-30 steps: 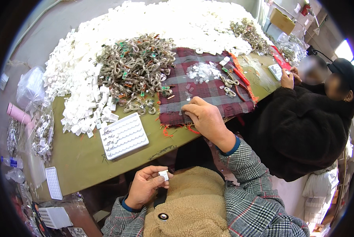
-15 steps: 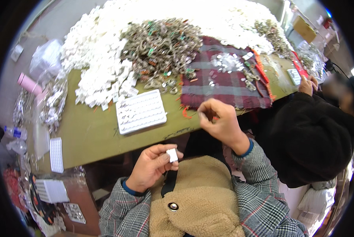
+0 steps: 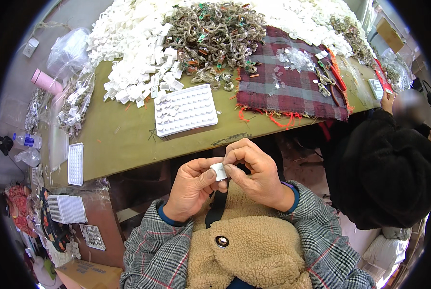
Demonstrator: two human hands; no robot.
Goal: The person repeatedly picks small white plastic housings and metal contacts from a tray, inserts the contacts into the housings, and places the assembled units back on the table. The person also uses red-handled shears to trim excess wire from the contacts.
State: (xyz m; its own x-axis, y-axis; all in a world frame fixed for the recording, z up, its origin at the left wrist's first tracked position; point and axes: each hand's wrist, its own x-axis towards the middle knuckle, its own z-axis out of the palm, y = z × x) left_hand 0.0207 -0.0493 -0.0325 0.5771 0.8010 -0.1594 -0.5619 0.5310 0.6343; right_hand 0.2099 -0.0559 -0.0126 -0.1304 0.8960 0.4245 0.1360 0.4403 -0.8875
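White piece [image 3: 219,171], one, left hand [image 3: 189,187] holding, right hand [image 3: 257,174] touching, one cloth [image 3: 278,98]

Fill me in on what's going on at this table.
A person's left hand holds a small white plastic piece in front of the green table, with the right hand's fingertips at its edge; whether they pinch something tiny is hidden. On the table sit a white dimpled tray with small parts toward its left side, a plaid cloth bearing clear bits, and heaps of coiled cords and white plastic pieces.
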